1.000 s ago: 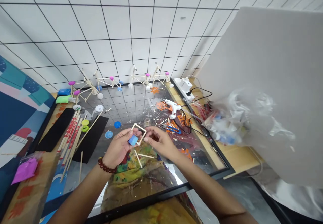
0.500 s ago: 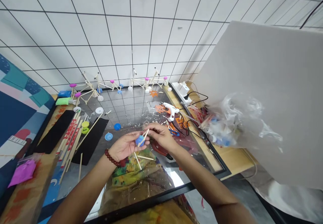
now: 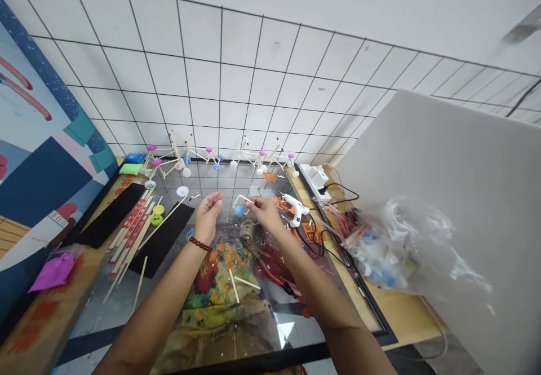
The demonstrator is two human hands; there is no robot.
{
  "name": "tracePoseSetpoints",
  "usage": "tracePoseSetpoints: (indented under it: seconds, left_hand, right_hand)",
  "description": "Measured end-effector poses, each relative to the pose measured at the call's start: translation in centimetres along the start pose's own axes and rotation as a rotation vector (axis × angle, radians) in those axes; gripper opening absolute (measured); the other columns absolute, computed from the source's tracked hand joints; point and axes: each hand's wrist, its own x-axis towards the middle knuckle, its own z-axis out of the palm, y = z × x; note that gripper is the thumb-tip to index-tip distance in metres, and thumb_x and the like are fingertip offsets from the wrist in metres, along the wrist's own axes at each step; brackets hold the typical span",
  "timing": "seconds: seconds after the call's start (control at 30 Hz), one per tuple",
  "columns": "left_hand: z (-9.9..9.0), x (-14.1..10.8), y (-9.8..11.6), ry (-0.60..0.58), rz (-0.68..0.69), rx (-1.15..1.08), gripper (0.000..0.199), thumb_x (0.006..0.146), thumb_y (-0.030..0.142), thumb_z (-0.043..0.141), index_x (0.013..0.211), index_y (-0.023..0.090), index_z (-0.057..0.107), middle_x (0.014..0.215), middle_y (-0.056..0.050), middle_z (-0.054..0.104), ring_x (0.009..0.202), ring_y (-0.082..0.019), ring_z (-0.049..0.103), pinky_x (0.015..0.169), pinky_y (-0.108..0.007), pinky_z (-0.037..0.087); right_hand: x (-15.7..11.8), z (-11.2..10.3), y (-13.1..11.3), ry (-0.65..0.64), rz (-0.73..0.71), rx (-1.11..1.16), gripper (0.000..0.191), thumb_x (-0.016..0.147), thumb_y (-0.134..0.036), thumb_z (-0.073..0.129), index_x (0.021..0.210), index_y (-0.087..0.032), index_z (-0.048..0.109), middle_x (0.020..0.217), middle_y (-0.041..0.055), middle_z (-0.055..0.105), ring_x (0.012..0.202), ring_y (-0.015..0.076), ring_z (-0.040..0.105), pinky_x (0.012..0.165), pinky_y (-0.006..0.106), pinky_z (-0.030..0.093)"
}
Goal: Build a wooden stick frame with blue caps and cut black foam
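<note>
My right hand (image 3: 262,211) pinches the end of a small stick piece (image 3: 243,197) made of thin wooden sticks joined at angles. A blue round part (image 3: 239,211) sits at the lower end of that piece, above the glass. To the left, my left hand (image 3: 208,215) is raised with nothing seen in it; its fingers are close together with the tips touching. A red beaded bracelet (image 3: 200,243) circles the left wrist. Two loose sticks (image 3: 234,286) lie on the glass below the hands. Behind the hands stand stick figures (image 3: 175,155) with pink and white discs.
A white glue gun (image 3: 297,208) rests to the right beside red-handled pliers (image 3: 274,273). Sticks (image 3: 135,228) and black sheets (image 3: 112,214) lie at left. A power strip (image 3: 315,183), cables and a clear plastic bag (image 3: 380,251) are on the right.
My left hand has let go of the blue part and moved away to the left. My right hand now holds the stick piece alone. The camera view has tilted up.
</note>
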Motion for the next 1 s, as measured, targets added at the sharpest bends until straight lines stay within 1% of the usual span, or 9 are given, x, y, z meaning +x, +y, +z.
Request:
tracePoseSetpoints:
  seconds: [0.1, 0.17, 0.3, 0.4, 0.57, 0.73, 0.8, 0.9, 1.0]
  left_hand:
    - [-1.4, 1.0, 0.6, 0.009, 0.127, 0.123, 0.033, 0.064, 0.025, 0.076, 0.094, 0.016, 0.067, 0.097, -0.008, 0.072, 0.095, -0.019, 0.067, 0.093, -0.038, 0.048]
    - [-2.1, 1.3, 0.8, 0.015, 0.154, 0.173, 0.031, 0.064, 0.025, 0.074, 0.092, 0.015, 0.067, 0.093, -0.008, 0.072, 0.091, -0.02, 0.067, 0.091, -0.039, 0.049]
    - [-2.7, 1.6, 0.4, 0.015, 0.175, 0.233, 0.025, 0.065, 0.02, 0.068, 0.089, 0.015, 0.068, 0.09, -0.008, 0.072, 0.089, -0.019, 0.067, 0.09, -0.039, 0.05]
    - [-2.8, 1.6, -0.2, -0.005, 0.2, 0.293, 0.023, 0.068, 0.017, 0.062, 0.09, 0.016, 0.068, 0.09, -0.007, 0.072, 0.088, -0.019, 0.067, 0.089, -0.04, 0.051]
    - [-2.4, 1.0, -1.1, -0.079, 0.23, 0.418, 0.027, 0.068, 0.014, 0.064, 0.094, 0.017, 0.068, 0.094, -0.008, 0.072, 0.091, -0.02, 0.067, 0.094, -0.041, 0.049]
    - [-1.8, 0.1, -2.4, -0.224, 0.274, 0.725, 0.068, 0.055, 0.013, 0.079, 0.12, 0.02, 0.061, 0.12, -0.012, 0.066, 0.11, -0.028, 0.061, 0.097, -0.045, 0.047]
    - [-1.4, 0.0, -3.0, -0.289, 0.289, 0.837, 0.077, 0.054, 0.014, 0.082, 0.126, 0.022, 0.057, 0.125, -0.012, 0.063, 0.115, -0.031, 0.059, 0.098, -0.047, 0.045]
    - [-0.5, 0.1, -3.6, -0.331, 0.333, 0.827, 0.074, 0.052, 0.01, 0.081, 0.122, 0.026, 0.061, 0.122, -0.011, 0.064, 0.117, -0.033, 0.057, 0.101, -0.047, 0.043]
    - [0.3, 0.4, -3.8, -0.32, 0.364, 0.738, 0.064, 0.054, 0.01, 0.08, 0.114, 0.027, 0.066, 0.117, -0.011, 0.065, 0.113, -0.033, 0.058, 0.1, -0.045, 0.042]
  right_hand:
    - [0.7, 0.1, 0.5, -0.022, 0.01, -0.063, 0.022, 0.071, -0.039, 0.064, 0.073, -0.017, 0.069, 0.055, -0.0032, 0.055, 0.052, 0.0111, 0.044, 0.051, 0.024, 0.031]
    - [0.8, 0.0, 0.8, -0.039, 0.016, -0.086, 0.023, 0.069, -0.037, 0.067, 0.081, -0.017, 0.069, 0.061, -0.0027, 0.058, 0.053, 0.011, 0.046, 0.052, 0.023, 0.034]
    - [0.4, -0.7, 1.7, -0.047, 0.032, -0.103, 0.047, 0.063, -0.033, 0.073, 0.107, -0.019, 0.064, 0.086, 0.0009, 0.066, 0.055, 0.0096, 0.049, 0.052, 0.023, 0.039]
    - [0.1, -1.2, 2.3, -0.061, 0.024, -0.078, 0.053, 0.065, -0.031, 0.07, 0.115, -0.018, 0.06, 0.095, 0.0038, 0.066, 0.058, 0.0106, 0.053, 0.054, 0.024, 0.042]
    - [-0.1, -0.8, 3.0, -0.083, -0.011, -0.004, 0.037, 0.075, -0.035, 0.062, 0.108, -0.018, 0.063, 0.089, 0.0046, 0.068, 0.07, 0.015, 0.06, 0.066, 0.028, 0.047]
    - [-0.2, 0.3, 3.5, -0.095, -0.018, 0.052, 0.035, 0.075, -0.039, 0.064, 0.103, -0.018, 0.064, 0.083, 0.0033, 0.068, 0.066, 0.0154, 0.06, 0.067, 0.03, 0.049]
    - [-0.3, 0.6, 3.5, -0.094, -0.017, 0.067, 0.035, 0.074, -0.039, 0.065, 0.102, -0.018, 0.064, 0.081, 0.0031, 0.068, 0.063, 0.0149, 0.059, 0.066, 0.03, 0.049]
    - [-0.5, 1.0, 3.1, -0.093, -0.018, 0.082, 0.035, 0.074, -0.04, 0.065, 0.101, -0.018, 0.065, 0.079, 0.0027, 0.068, 0.061, 0.0148, 0.059, 0.064, 0.03, 0.05]
    - [-1.1, 1.2, 2.1, -0.104, -0.03, 0.087, 0.034, 0.074, -0.039, 0.066, 0.101, -0.019, 0.067, 0.081, 0.0032, 0.07, 0.068, 0.0166, 0.062, 0.068, 0.03, 0.052]
